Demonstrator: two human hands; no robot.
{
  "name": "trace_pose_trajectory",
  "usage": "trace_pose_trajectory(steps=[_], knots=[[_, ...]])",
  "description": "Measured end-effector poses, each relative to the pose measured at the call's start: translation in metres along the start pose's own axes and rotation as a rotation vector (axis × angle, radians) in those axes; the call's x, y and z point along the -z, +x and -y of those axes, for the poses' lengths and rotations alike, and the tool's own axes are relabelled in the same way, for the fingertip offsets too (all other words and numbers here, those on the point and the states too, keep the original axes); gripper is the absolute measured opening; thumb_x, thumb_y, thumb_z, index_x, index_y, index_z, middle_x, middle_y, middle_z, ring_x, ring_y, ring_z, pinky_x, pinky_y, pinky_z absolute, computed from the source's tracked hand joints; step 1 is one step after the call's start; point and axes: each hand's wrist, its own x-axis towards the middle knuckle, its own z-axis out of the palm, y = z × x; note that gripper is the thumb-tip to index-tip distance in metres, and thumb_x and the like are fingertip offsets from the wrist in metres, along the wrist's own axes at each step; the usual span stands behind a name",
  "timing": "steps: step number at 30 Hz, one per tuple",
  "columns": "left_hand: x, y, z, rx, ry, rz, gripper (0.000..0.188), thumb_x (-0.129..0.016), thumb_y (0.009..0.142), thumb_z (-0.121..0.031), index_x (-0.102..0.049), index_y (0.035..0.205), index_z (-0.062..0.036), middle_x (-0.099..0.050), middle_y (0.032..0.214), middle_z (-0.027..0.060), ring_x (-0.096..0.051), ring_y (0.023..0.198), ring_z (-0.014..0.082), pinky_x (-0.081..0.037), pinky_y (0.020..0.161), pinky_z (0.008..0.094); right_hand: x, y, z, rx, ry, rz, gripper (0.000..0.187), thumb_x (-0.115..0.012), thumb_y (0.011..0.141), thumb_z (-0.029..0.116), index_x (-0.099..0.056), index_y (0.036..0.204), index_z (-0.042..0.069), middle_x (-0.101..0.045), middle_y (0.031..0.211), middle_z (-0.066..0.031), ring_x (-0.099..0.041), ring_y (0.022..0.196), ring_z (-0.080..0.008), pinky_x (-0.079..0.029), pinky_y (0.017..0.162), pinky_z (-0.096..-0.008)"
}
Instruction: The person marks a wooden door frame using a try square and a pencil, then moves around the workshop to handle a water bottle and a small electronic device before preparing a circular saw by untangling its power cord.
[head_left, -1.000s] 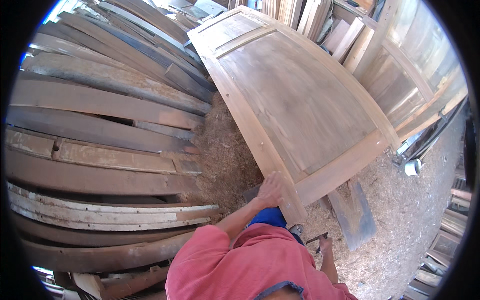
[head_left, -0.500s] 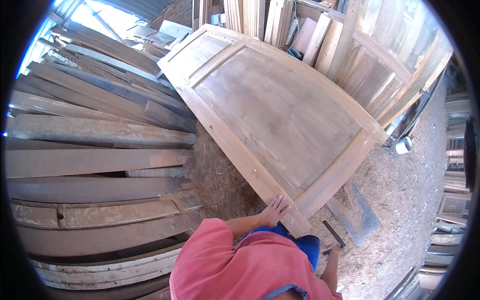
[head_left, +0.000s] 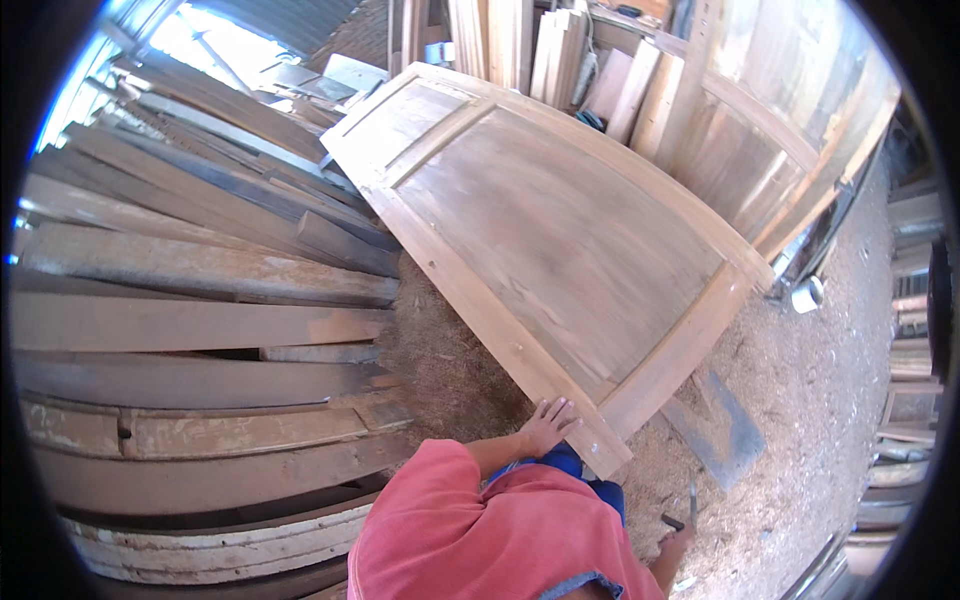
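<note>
A large wooden panelled door lies across the middle, its near corner close to my body. My left hand rests flat on the door's near left edge, fingers stretched out. Down at my right side, clear of the door, my right hand is closed around a try square, a thin, dark-and-metal L-shaped tool. The fingers of that hand show only in part.
Long boards are stacked along the left. A second wooden door or panel leans at the back right. A flat grey board and a white can lie on the shavings-covered floor. More planks stand behind.
My right hand has turned the try square, so its blade now points upright in view instead of slanting left. My left hand stays on the door's edge. The view has shifted slightly.
</note>
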Motion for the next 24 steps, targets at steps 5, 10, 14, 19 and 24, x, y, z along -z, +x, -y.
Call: trace_pose_trajectory(steps=[5, 10, 14, 19, 24], knots=[[0.033, 0.013, -0.004, 0.05, -0.041, 0.252, 0.106, -0.081, 0.065, -0.026, -0.024, 0.154, -0.0186, -0.02, 0.158, 0.0233, -0.015, 0.146, 0.0438, -0.023, 0.11, 0.0684, 0.048, 0.039, 0.033, 0.21, 0.095, -0.021, 0.047, -0.05, 0.089, 0.043, -0.057, 0.105, -0.001, -0.048, 0.073, -0.0088, -0.046, 0.056, -0.0195, -0.038, 0.047, -0.0372], [0.037, 0.007, -0.008, 0.123, -0.068, 0.267, 0.103, -0.081, 0.064, -0.024, -0.028, 0.153, -0.0236, -0.023, 0.158, 0.0182, -0.019, 0.146, 0.039, -0.028, 0.107, 0.0678, 0.046, 0.049, 0.103, 0.498, 0.126, 0.029, 0.059, -0.049, 0.09, 0.044, -0.057, 0.125, -0.002, -0.055, 0.099, -0.0138, -0.052, 0.08, -0.0227, -0.045, 0.066, -0.0409], [0.051, 0.022, -0.01, 0.058, -0.103, 0.304, 0.095, -0.075, 0.069, -0.026, -0.029, 0.152, -0.0201, -0.023, 0.157, 0.0181, -0.021, 0.146, 0.0387, -0.026, 0.107, 0.0682, 0.04, 0.078, 0.133, 0.558, 0.167, 0.057, 0.063, -0.051, 0.089, 0.048, -0.057, 0.129, 0.0, -0.053, 0.125, -0.0142, -0.048, 0.108, -0.0254, -0.04, 0.092, -0.0437], [0.052, 0.021, -0.013, 0.2, -0.171, 0.353, 0.093, -0.069, 0.074, -0.037, -0.026, 0.153, -0.012, -0.024, 0.158, 0.0137, -0.021, 0.146, 0.0379, -0.019, 0.11, 0.0695, -0.028, -0.045, 0.172, 0.349, 0.097, 0.074, 0.045, -0.064, 0.087, 0.042, -0.07, 0.1, -0.001, -0.062, 0.081, -0.0071, -0.054, 0.075, -0.0218, -0.043, 0.069, -0.0416], [0.052, 0.034, -0.018, 0.157, -0.056, 0.481, 0.1, -0.072, 0.073, -0.043, -0.021, 0.154, -0.0119, -0.021, 0.159, 0.0161, -0.019, 0.147, 0.0389, -0.02, 0.111, 0.069, -0.071, -0.062, 0.146, 0.602, 0.391, 0.109, 0.02, -0.067, 0.089, 0.019, -0.058, 0.102, 0.007, -0.046, 0.061, 0.0026, -0.036, 0.041, -0.0072, -0.025, 0.036, -0.0262]])
